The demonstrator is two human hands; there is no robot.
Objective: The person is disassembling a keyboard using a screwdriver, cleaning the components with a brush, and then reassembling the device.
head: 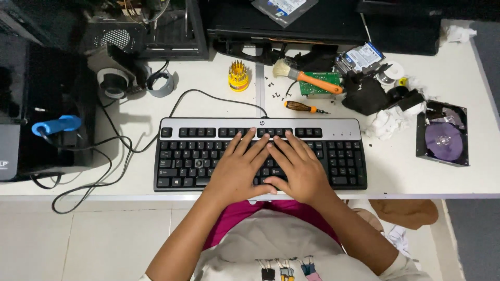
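Both forearms extend forward and converge. Left hand (235,167) and right hand (297,165) lie palm-down, side by side, fingers spread and extended flat.

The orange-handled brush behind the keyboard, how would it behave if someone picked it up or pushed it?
The brush is probably light and stiff along its orange handle. Its pale bristles would likely flex. Resting partly on the green circuit board, it may pivot or slide off if nudged.

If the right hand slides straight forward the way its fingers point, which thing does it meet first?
Probably the small black screws behind the keyboard; the right hand points up and slightly left, so the brush comes next.
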